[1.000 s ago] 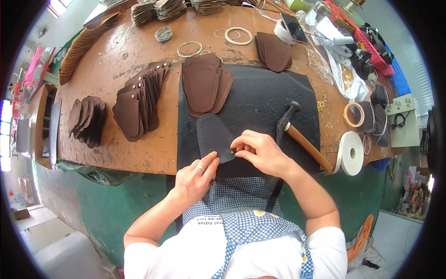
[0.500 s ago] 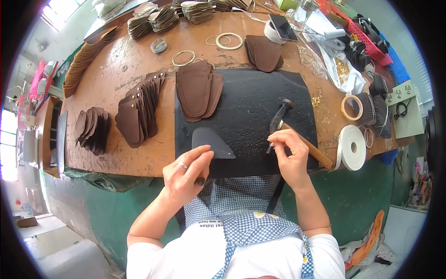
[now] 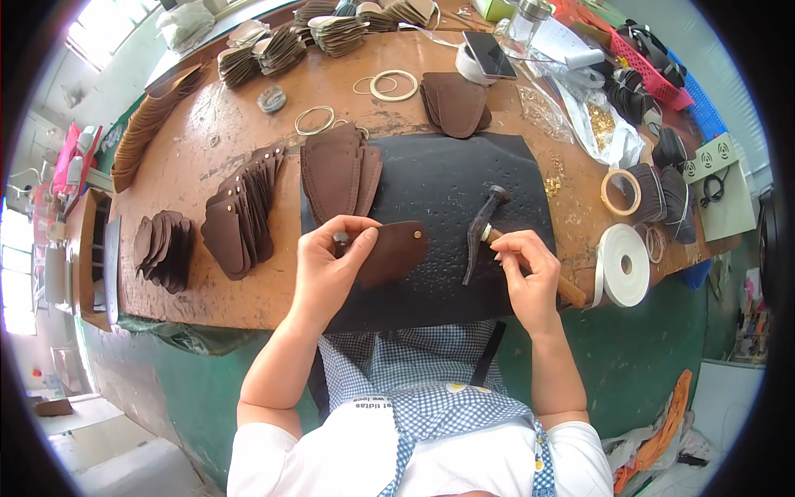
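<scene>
Two bare hands were over a black mat [image 3: 439, 178] laid on a worn brown tabletop [image 3: 248, 124]. The left hand [image 3: 331, 261] had its grip pinched, thumb against fingers, on the edge of a dark brown leather piece [image 3: 396, 253]. That piece was above the mat's left half, just in front of a stack of stitched brown pieces [image 3: 339, 174], and its round gold snap [image 3: 417, 235] showed near the end away from the fingers. The end of a dark rod [image 3: 340, 238] showed among the same hand's curled fingers.

The right hand [image 3: 530, 273] was beside a hammer [image 3: 477, 229] lying on the mat, its fingertips drawn close together over the wooden handle. Whether that grip touched the handle or pinched something tiny could not be told.

As for writing, a few short lines of small dark lettering [image 3: 370, 404] ran across white cloth at the person's chest, upside down in this view, beside a blue-and-white checked apron [image 3: 414, 348]. At the far right, a pale box [image 3: 737, 203] carried round dark symbols. A dark-faced phone [image 3: 489, 55] rested at the back, partly over a white roll. Left of the mat lay a fanned pile of brown pieces [image 3: 236, 228] with snaps.
</scene>
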Motion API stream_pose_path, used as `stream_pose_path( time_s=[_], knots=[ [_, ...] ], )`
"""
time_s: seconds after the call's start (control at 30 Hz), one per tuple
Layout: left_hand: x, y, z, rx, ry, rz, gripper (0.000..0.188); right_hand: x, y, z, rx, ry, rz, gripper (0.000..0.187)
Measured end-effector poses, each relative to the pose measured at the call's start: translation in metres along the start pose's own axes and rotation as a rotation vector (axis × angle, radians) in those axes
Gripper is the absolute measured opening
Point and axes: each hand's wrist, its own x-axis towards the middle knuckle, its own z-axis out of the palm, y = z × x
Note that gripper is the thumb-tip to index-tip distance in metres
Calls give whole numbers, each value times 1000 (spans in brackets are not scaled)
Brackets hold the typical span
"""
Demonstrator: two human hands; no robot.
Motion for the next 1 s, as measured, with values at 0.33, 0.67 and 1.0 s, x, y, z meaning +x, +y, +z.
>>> stream_pose_path(
  time_s=[0.33, 0.67, 1.0],
  knots=[
    [7, -39, 5, 347, 54, -148, 18, 3, 0, 16, 26, -33, -24, 16],
    [-8, -34, 12, 614, 155, 196, 12, 5, -3, 3, -443, 40, -162, 18],
    [-8, -59, -7, 574, 191, 464, 12, -10, 8, -31, -535, -173, 67, 21]
  ],
)
